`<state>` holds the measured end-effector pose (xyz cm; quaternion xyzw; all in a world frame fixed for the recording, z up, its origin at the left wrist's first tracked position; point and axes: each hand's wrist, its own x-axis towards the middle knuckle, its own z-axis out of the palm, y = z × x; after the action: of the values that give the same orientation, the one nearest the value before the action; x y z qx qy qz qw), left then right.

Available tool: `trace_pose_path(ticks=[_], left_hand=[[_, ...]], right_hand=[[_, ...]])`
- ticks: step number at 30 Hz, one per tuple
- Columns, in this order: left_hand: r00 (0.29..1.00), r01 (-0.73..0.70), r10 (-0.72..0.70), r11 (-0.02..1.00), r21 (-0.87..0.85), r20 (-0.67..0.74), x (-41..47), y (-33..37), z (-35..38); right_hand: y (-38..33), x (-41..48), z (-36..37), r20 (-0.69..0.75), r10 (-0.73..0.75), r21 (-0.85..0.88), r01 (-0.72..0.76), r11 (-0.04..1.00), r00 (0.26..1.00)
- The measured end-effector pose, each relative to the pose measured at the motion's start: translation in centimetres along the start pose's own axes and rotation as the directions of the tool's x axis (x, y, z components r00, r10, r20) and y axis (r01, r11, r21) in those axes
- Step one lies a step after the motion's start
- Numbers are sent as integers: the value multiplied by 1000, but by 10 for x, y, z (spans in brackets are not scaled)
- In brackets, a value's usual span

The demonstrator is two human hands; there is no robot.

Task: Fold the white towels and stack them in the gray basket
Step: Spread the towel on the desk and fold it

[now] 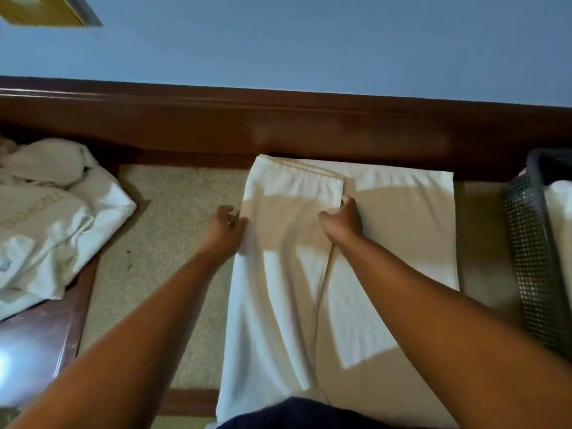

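White towel [402, 243] lies lengthwise down the middle of the frame, on the beige mat [173, 243], with its near end running out of view at the bottom edge. Its left part is already turned over onto the middle, and the hemmed edge of that flap runs down the centre of the cloth.

Your right hand [342, 218] is at the upper end of that hemmed edge, thumb and fingers closed on it, so it has hold of the flap. Your left hand [227, 226] is against the towel's left fold with the fingers curled. I cannot tell whether it actually pinches the cloth or only steadies it.

By my reading you are on the first lengthwise fold of this towel, and the flap is wrinkled and not yet smoothed. The right part is uncovered, so at least one more fold is due before the towel is compact enough to lift.

The gray basket [532, 243] stands at the right edge of the frame, just beside the towel but apart from it. Some white cloth [561, 212] shows inside it, probably a finished towel, though how many you cannot count from here.

The crumpled pile of towels [52, 212] at the left of the frame is unfolded, so much of the job is probably left.
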<state>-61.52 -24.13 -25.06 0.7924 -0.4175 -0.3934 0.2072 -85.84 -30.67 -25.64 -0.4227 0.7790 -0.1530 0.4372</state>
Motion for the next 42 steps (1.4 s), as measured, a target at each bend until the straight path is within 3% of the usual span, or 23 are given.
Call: trace_pose_path(ticks=[5,11,14,16,18,19,21,22,23,24,25,28,30,34,38,42], left_hand=[[994,81,-80,997,-7,77,93,56,25],[983,77,-80,997,-23,-163,108,40,29],[971,87,-86,996,-5,-223,98,52,21],[968,52,-18,990,130,-250,82,56,14],[950,-113,214,914,389,-227,54,50,13],[917,-255,369,837,484,-154,32,43,15],[795,-543,602,652,530,73,-14,18,27],[716,-656,669,549,517,198,-38,-1,34],[654,-727,691,461,509,309,-65,-23,42],[617,-762,677,387,519,402,-90,-48,49],[634,-754,622,363,548,460,-112,-73,54],[804,-587,423,450,673,418,-174,-130,57],[854,-514,356,469,718,379,-208,-151,53],[846,-528,331,409,744,418,-250,-175,44],[848,-524,324,385,760,420,-263,-177,37],[870,-482,343,435,760,354,-272,-174,43]], right_hand=[[-41,58,-11,-9,-180,-148,176,973,984],[-27,69,11,-162,-250,-39,247,968,955],[-28,67,7,-158,-227,-8,229,973,961],[-29,57,0,-165,-249,-74,240,968,954],[-24,30,-5,-166,-421,-265,371,890,892],[-18,7,-8,-124,-555,-356,485,799,823],[11,-35,-4,92,-726,-438,683,585,681],[35,-53,3,230,-734,-452,738,501,639],[63,-74,6,352,-680,-478,748,460,643],[92,-94,6,438,-591,-519,727,449,678],[121,-110,4,479,-487,-566,681,464,730],[191,-162,-14,441,-323,-637,545,545,837],[221,-185,-30,419,-265,-670,492,556,869],[261,-212,-64,371,-169,-713,397,578,913],[287,-218,-83,152,-33,-680,129,722,988],[307,-213,-107,-205,156,-384,-226,895,966]])
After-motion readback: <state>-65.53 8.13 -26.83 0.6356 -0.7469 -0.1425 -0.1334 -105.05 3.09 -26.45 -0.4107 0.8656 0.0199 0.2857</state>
